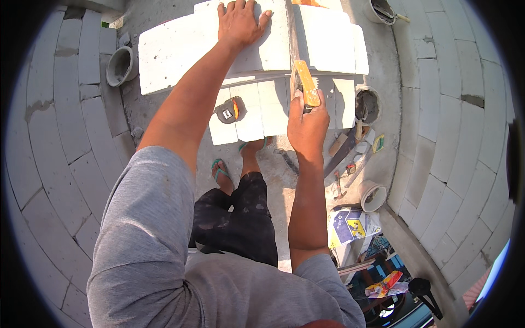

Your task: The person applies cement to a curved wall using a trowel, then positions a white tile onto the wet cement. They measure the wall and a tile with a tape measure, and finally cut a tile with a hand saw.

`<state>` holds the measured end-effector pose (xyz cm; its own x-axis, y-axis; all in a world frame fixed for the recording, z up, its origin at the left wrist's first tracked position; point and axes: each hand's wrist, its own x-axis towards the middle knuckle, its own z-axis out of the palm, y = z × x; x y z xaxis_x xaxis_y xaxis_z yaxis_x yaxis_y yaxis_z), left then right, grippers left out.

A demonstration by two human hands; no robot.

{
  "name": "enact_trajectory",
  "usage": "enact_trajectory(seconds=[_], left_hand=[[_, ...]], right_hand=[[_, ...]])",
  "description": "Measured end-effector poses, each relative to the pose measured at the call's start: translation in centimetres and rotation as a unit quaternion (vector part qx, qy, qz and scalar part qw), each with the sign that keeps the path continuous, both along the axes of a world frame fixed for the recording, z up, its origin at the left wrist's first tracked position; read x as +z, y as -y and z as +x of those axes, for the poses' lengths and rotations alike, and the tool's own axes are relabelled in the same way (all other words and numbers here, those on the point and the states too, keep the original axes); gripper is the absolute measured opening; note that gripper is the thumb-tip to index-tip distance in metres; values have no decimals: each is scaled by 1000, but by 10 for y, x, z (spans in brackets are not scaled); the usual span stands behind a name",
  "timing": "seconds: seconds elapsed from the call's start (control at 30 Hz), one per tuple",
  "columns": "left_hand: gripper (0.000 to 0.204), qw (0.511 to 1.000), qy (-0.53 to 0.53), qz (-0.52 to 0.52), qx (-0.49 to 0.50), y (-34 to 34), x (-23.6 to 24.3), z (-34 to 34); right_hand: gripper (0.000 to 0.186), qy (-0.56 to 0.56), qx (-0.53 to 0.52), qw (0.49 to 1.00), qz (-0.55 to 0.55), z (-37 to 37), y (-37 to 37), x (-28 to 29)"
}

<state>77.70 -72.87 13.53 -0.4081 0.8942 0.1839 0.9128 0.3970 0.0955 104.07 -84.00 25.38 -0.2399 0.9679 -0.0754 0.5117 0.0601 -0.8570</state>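
My left hand [239, 23] lies flat with its fingers spread on a large white building block [186, 52] at the top of the view. In my right hand [308, 123] is a handsaw [306, 82], gripped by its yellow-orange wooden handle. Its blade points away from me along the block's top, seen nearly edge-on; how deep it sits in the block I cannot tell. Just below, a black and orange tape measure [227, 111] rests on the lower white blocks [249, 123], left of my right hand.
Buckets stand at the left [121, 66], far right [381, 11], beside the blocks [367, 106] and lower right [373, 197]. A hammer [338, 186] and a yellow-green-handled tool [378, 143] lie on the floor near a printed bag [353, 224]. Block walls [437, 115] rise on both sides.
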Motion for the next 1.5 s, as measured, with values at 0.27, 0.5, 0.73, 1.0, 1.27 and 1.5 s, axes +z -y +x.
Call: enact_trajectory(seconds=[0.27,0.5,0.73,1.0,1.27,1.5], left_hand=[[71,999,30,-34,9,4,20,5],[70,999,48,-11,-2,-2,23,9],[67,994,111,-12,-2,4,28,2],[72,963,196,178,46,54,50,-88],[106,602,686,9,410,193,25,-236],[115,461,803,96,365,196,28,-232]], right_hand=[[14,37,-8,999,-9,115,159,-7],[15,-3,8,1000,-14,26,33,0],[15,-116,-82,988,64,72,5,69],[19,-156,-137,976,-69,64,-178,71],[49,60,-138,988,-41,52,-309,-62],[65,258,-94,959,-74,3,-325,-74]])
